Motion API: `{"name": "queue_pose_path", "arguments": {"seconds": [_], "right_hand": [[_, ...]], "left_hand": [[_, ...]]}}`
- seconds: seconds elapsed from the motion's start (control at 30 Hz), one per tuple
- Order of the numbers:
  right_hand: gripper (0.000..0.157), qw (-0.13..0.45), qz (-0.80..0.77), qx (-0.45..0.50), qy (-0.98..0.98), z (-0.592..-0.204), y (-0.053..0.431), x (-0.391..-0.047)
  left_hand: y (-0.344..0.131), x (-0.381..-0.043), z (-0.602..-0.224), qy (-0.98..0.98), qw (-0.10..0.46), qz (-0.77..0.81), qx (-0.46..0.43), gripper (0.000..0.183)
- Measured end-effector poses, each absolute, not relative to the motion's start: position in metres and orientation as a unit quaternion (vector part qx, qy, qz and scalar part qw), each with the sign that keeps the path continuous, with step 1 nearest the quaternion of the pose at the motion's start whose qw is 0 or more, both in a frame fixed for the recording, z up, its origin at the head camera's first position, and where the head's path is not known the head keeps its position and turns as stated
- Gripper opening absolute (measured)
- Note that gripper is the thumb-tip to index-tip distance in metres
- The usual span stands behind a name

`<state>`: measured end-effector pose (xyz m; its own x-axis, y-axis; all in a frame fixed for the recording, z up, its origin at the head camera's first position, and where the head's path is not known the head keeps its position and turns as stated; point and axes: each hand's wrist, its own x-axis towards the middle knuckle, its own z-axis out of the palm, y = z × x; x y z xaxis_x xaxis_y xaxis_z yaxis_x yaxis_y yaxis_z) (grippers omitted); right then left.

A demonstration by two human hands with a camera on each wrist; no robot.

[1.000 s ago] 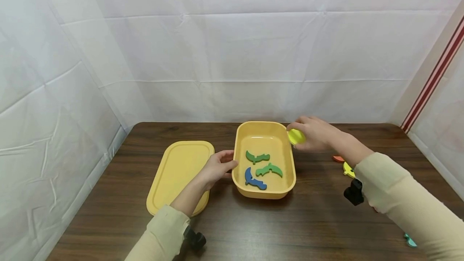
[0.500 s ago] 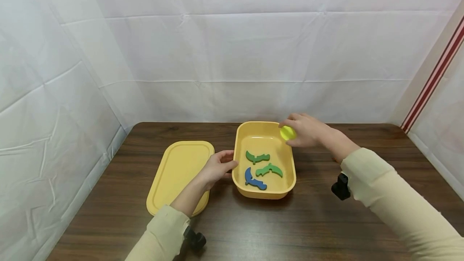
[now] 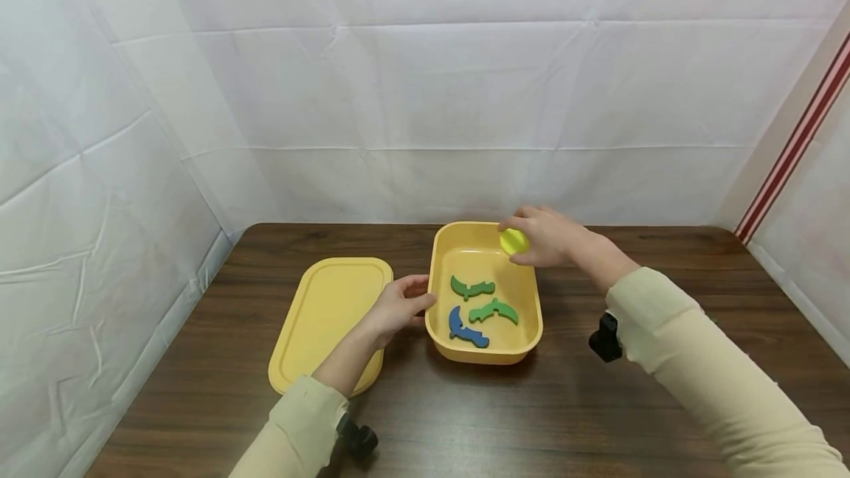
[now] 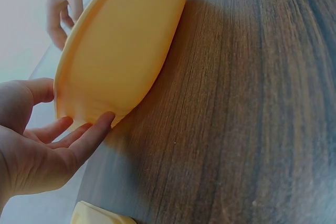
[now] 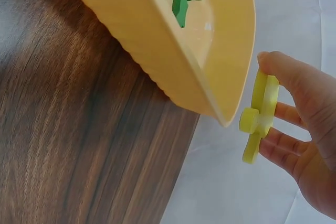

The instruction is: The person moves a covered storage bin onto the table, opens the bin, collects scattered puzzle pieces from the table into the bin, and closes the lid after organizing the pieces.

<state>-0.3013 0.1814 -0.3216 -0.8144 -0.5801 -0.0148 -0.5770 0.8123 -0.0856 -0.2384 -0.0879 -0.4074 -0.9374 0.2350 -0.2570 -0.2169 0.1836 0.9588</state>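
My left hand point(image 3: 397, 308) holds the left side of a yellow plastic box point(image 3: 481, 356). In the left wrist view its thumb is at the rim and its fingers lie against the outer wall point(image 4: 123, 40). Inside the box lie two green bird-like toy pieces point(image 3: 473, 288) and a blue one point(image 3: 468, 329), grouped in the near half. Over the far right corner, my right hand point(image 3: 551, 237) pinches a thick, flat yellow toy piece point(image 3: 514, 241). The right wrist view has that yellow piece point(image 5: 265, 100) edge-on between thumb and fingers, just outside the rim in that view.
A yellow lid point(image 3: 332, 308) lies flat on the dark wooden table point(image 3: 425, 426), left of the box and partly under my left forearm. White cloth point(image 3: 465, 94) hangs behind the table and along both sides. Each wrist carries a black camera mount point(image 3: 606, 338).
My right hand has moved left with the yellow piece, from the box's right rim to over its far right corner. The left hand and box stay put. The right forearm now covers the loose pieces at right.
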Motion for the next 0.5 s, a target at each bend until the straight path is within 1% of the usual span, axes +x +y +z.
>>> {"name": "queue_pose_path", "arguments": {"seconds": [0.5], "right_hand": [[0.052,0.027,-0.044,-0.314,0.948,-0.323,0.163,-0.305]], "left_hand": [[-0.088,-0.237,-0.406,0.749,0.178,0.638,0.008,0.046]]}}
